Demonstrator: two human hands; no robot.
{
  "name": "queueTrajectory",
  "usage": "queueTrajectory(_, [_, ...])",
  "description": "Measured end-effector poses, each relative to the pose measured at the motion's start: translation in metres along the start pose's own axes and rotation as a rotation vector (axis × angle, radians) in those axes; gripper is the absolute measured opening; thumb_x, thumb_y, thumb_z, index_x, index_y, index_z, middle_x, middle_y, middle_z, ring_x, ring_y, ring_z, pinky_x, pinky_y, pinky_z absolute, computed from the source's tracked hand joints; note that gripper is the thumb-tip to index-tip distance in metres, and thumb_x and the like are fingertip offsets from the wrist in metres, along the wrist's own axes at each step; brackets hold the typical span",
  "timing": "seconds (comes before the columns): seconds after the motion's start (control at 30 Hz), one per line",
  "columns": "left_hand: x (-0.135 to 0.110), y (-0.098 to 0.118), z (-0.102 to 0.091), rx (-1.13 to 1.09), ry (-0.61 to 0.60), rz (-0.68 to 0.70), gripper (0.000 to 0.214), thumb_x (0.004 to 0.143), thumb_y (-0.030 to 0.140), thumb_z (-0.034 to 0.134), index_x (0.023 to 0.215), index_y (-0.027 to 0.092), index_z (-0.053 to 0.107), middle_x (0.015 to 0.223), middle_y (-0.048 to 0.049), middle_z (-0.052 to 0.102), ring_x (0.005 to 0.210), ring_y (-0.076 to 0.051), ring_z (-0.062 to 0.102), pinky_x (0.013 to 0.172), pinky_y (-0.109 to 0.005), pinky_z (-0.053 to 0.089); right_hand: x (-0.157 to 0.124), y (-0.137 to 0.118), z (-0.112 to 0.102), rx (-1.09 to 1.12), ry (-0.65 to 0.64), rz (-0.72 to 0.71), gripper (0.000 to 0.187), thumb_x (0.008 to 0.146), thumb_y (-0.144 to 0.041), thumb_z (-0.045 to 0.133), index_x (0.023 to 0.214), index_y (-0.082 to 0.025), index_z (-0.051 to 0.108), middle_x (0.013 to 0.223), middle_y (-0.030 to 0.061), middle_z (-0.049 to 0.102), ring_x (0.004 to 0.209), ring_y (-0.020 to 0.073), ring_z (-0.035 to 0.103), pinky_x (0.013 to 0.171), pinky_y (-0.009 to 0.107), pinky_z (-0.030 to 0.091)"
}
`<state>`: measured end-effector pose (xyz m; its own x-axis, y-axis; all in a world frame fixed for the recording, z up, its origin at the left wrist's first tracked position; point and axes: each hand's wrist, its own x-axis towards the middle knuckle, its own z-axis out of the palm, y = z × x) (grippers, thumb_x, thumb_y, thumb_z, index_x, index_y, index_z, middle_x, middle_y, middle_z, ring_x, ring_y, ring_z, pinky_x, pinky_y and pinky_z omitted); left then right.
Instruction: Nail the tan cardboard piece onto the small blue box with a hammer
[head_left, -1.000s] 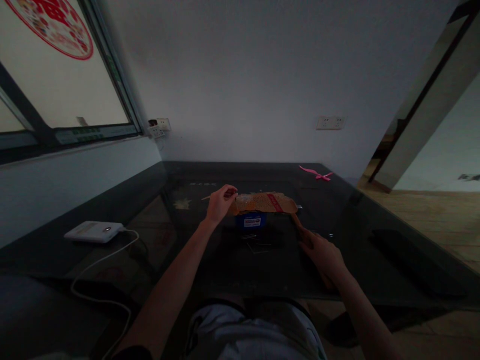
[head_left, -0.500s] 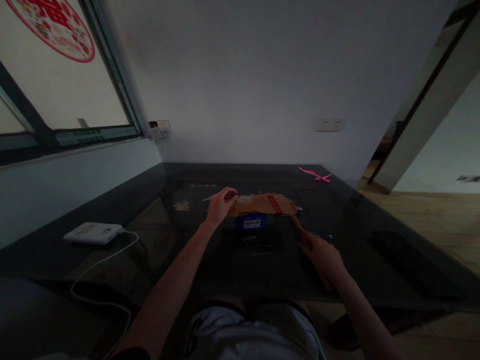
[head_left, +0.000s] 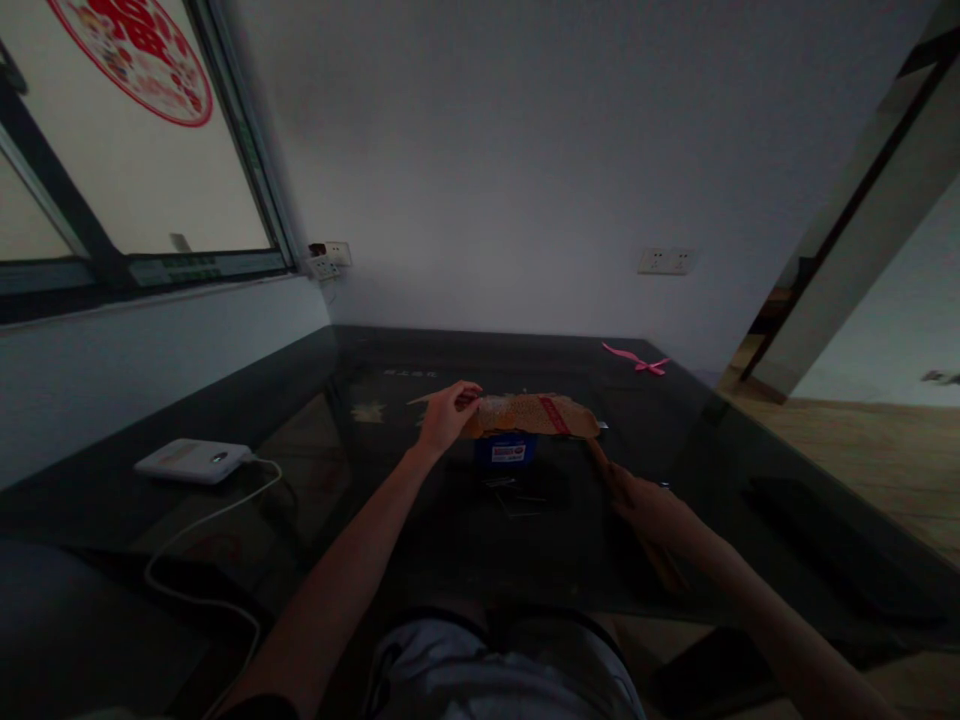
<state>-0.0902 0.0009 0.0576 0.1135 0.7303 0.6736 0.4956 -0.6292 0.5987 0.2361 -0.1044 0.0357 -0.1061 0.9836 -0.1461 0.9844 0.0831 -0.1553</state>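
A long brown, speckled piece with a red band (head_left: 536,414) lies across a small blue box (head_left: 506,450) that carries a white label. My left hand (head_left: 450,415) is closed at the piece's left end, fingertips pinched together. A thin pale pointed strip (head_left: 421,399) sticks out to the left behind that hand; what it belongs to is hidden. My right hand (head_left: 649,508) is wrapped around the wooden handle (head_left: 664,565) of a tool, whose far end reaches the piece's right end. The tool's head is hidden, though a small metallic glint shows there.
Thin flat pieces (head_left: 521,500) lie in front of the box on the dark tabletop (head_left: 450,560). A white power bank (head_left: 196,460) with a cable is at left. A pink ribbon (head_left: 637,360) lies at back right, and a dark flat object (head_left: 832,540) at right.
The view has shifted slightly. My right hand has moved a little right and down with the wooden handle, showing more of it. My left hand stays at the brown piece's left end.
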Motion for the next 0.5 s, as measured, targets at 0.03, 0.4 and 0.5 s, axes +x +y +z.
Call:
queueTrajectory(0.03, [0.0,0.0,0.0,-0.004,-0.002,-0.011,0.013,0.078,0.018,0.062,0.09,0.017,0.063,0.085,-0.0033,0.069,0.075,-0.013,0.066,0.071,-0.026,0.054,0.0,0.002,0.0,-0.013,-0.002,0.0,0.051,0.087,-0.022,0.039,0.136,-0.009,0.038,0.109,0.0194,0.064,0.096,0.0283,0.064,0.077,0.037,0.045])
queueTrajectory(0.4, [-0.001,-0.007,0.0,0.008,-0.015,-0.052,0.007,0.077,0.022,0.063,0.081,0.017,0.065,0.078,-0.0033,0.07,0.072,-0.016,0.066,0.071,-0.029,0.055,0.005,0.05,0.013,0.489,0.117,-0.018,0.055,0.082,-0.028,0.05,0.132,-0.007,0.041,0.119,0.0162,0.06,0.099,0.0246,0.061,0.085,0.035,0.047])
queueTrajectory(0.5, [-0.002,-0.009,0.001,-0.014,-0.012,-0.061,0.007,0.077,0.022,0.062,0.081,0.017,0.065,0.078,-0.004,0.07,0.072,-0.016,0.067,0.07,-0.029,0.054,0.0,0.051,-0.002,0.728,0.089,0.057,0.065,0.074,-0.038,0.06,0.129,-0.01,0.041,0.087,0.0068,0.066,0.066,0.0193,0.063,0.056,0.03,0.05])
